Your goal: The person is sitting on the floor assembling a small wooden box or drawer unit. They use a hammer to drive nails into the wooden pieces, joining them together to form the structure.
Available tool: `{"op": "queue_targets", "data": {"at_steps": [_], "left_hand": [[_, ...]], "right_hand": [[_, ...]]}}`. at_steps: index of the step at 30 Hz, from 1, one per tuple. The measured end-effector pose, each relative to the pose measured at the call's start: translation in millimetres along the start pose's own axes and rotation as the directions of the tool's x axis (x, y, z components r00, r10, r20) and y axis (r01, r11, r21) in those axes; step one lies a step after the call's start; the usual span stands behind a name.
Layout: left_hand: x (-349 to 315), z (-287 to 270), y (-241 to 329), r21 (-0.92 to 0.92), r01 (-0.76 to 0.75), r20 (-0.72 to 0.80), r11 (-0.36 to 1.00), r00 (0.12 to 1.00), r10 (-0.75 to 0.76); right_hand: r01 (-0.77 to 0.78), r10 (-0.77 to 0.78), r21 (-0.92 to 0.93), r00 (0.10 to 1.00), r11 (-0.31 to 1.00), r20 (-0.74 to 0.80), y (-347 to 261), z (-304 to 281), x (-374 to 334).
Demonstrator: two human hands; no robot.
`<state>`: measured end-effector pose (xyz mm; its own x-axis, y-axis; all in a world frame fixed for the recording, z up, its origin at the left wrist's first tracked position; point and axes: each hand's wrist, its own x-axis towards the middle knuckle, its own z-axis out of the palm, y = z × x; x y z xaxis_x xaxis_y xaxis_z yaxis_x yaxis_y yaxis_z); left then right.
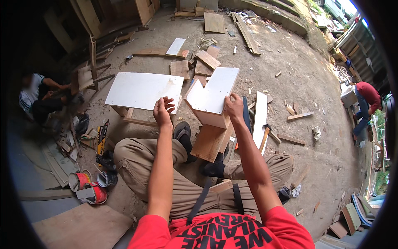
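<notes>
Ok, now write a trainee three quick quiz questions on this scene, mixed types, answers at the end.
1. Which hand is at the right-hand edge of the white-topped wooden piece? A) left; B) right; C) neither.
2. True or false: the left hand is holding the hammer.
3. Fill in: the cluster of cans, some red outside, stands on the person's ____ side.

Key:
1: B, the right hand.
2: False; the hammer lies off to the person's right, out of both hands.
3: left.
</notes>
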<state>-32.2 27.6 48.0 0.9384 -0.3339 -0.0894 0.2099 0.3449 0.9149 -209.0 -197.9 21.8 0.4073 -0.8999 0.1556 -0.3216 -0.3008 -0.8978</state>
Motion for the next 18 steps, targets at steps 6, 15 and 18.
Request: {"op": "queue_targets", "data": {"at_steps": [6,15,18], "left_hand": [[0.8,8.8,1.5,-0.044,0.054,-0.039,0.998,0.998,-0.056],[61.1,60.3,41.5,0.128,-0.068,0.151,0.989,0.987,0.049],[106.6,73.5,34.5,0.29,-0.177,0.241,0.941,0.965,0.107]], "right_hand": [[-0.477,0.467,0.396,0.875,0.784,0.129,28.8,-73.6,33.6],[-0.456,0.454,0.492,0.881,0.742,0.132,4.2,-41.1,80.2],[-0.507,0.528,0.411,0.846,0.757,0.072,-4.0,-12.9,117.4]]}}
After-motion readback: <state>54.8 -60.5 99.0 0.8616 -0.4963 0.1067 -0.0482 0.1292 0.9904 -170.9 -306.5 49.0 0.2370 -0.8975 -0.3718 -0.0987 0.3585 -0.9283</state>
